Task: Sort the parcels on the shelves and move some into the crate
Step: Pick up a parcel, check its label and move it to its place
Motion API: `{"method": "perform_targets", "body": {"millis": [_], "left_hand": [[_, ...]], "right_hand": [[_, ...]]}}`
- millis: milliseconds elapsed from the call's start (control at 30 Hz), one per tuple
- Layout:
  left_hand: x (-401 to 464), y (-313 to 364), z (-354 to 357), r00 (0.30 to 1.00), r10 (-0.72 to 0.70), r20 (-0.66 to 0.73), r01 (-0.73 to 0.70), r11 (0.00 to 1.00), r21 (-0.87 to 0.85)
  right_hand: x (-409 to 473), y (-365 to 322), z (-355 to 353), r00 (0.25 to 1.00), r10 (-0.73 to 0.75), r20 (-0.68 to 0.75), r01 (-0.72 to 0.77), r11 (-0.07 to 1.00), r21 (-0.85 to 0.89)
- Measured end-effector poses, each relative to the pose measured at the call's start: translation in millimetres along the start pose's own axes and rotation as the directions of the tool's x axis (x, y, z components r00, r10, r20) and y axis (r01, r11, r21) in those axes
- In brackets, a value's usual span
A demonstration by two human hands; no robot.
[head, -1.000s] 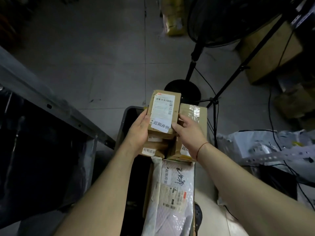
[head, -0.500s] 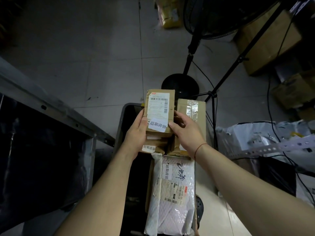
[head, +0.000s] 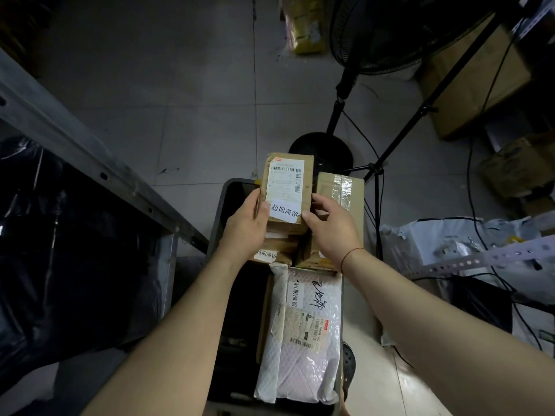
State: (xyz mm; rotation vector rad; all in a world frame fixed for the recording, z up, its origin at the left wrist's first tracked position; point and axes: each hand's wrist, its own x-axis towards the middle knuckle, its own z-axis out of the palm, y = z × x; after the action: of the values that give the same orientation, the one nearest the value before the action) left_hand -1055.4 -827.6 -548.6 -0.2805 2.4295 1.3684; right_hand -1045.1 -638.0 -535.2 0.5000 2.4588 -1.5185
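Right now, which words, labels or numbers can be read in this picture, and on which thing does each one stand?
"超期滞留": white sticker on the top cardboard parcel, gripped by the left hand and right hand.
"超期滞留": sticker on the lower cardboard parcel.
"超期滞留": vertical sticker on the white bubble mailer.
Black handwriting on the mailer: not legible.
Shipping labels, barcodes and their numbers on the top parcel and the mailer: too small to read.

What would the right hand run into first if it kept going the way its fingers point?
Probably the labelled cardboard box: the right hand points left and away, its fingertips at that box's right edge. Depth is unclear, so contact isn't certain.
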Motion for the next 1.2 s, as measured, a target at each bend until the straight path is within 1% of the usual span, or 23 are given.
{"method": "perform_targets", "body": {"millis": [33, 67, 133, 200, 233, 267, 333, 400, 433, 533, 600, 700, 767, 833, 900, 967, 1067, 1167, 1200], "left_hand": [[-3, 2, 0, 1.0, 0.03, -0.006, -0.029, 0.997, 0.077], [-7, 5, -1, 0.998, 0.057, -0.012, -0.055, 0.988, 0.144], [-16, 10, -2, 0.996, 0.091, -0.015, -0.084, 0.96, 0.267], [-30, 18, -6, 0.995, 0.104, -0.005, -0.093, 0.903, 0.419], [-39, 25, -8, 0.994, 0.105, 0.009, -0.096, 0.871, 0.482], [-49, 31, -11, 0.994, 0.11, 0.027, -0.107, 0.842, 0.529], [-75, 46, -17, 0.989, 0.133, 0.063, -0.144, 0.793, 0.592], [-104, 63, -22, 0.987, 0.147, 0.067, -0.155, 0.75, 0.643], [-119, 71, -22, 0.987, 0.147, 0.066, -0.154, 0.74, 0.654], [-158, 95, -21, 0.984, 0.159, 0.076, -0.169, 0.727, 0.666], [-178, 110, -16, 0.977, 0.182, 0.111, -0.209, 0.705, 0.678], [-203, 123, 2, 0.947, 0.263, 0.183, -0.315, 0.652, 0.69], [-216, 129, 21, 0.905, 0.328, 0.272, -0.421, 0.59, 0.689], [-229, 132, 47, 0.849, 0.378, 0.37, -0.526, 0.525, 0.669], [-248, 139, 78, 0.777, 0.408, 0.48, -0.629, 0.466, 0.622], [-274, 150, 113, 0.693, 0.438, 0.573, -0.721, 0.404, 0.563], [-328, 174, 166, 0.55, 0.467, 0.693, -0.835, 0.334, 0.438], [-393, 200, 226, 0.413, 0.471, 0.78, -0.908, 0.28, 0.312], [-413, 206, 247, 0.347, 0.482, 0.804, -0.935, 0.25, 0.253]], "right_hand": [[-3, -3, -2, 0.998, -0.062, 0.016, 0.063, 0.992, -0.107], [-7, -6, -5, 0.991, -0.128, 0.05, 0.136, 0.961, -0.239], [-15, -12, -9, 0.965, -0.214, 0.15, 0.261, 0.829, -0.494], [-24, -18, -18, 0.941, -0.251, 0.228, 0.339, 0.68, -0.65], [-30, -24, -23, 0.934, -0.255, 0.25, 0.357, 0.636, -0.685], [-37, -31, -30, 0.931, -0.255, 0.262, 0.366, 0.613, -0.701], [-57, -46, -45, 0.917, -0.277, 0.287, 0.398, 0.569, -0.72], [-79, -56, -61, 0.9, -0.297, 0.319, 0.433, 0.522, -0.735], [-91, -59, -69, 0.896, -0.298, 0.33, 0.442, 0.516, -0.734], [-125, -61, -92, 0.894, -0.299, 0.333, 0.446, 0.534, -0.718], [-148, -58, -109, 0.902, -0.295, 0.314, 0.429, 0.545, -0.72], [-189, -44, -138, 0.93, -0.305, 0.204, 0.353, 0.591, -0.725], [-221, -29, -160, 0.953, -0.284, 0.108, 0.271, 0.636, -0.722], [-257, -8, -182, 0.973, -0.23, 0.007, 0.163, 0.665, -0.729], [-300, 18, -203, 0.981, -0.16, -0.11, 0.033, 0.694, -0.719], [-347, 41, -225, 0.971, -0.097, -0.221, -0.086, 0.717, -0.692], [-422, 74, -257, 0.915, -0.008, -0.404, -0.269, 0.734, -0.624], [-500, 107, -291, 0.814, 0.079, -0.576, -0.442, 0.727, -0.525], [-525, 117, -301, 0.776, 0.09, -0.625, -0.49, 0.711, -0.505]]}}
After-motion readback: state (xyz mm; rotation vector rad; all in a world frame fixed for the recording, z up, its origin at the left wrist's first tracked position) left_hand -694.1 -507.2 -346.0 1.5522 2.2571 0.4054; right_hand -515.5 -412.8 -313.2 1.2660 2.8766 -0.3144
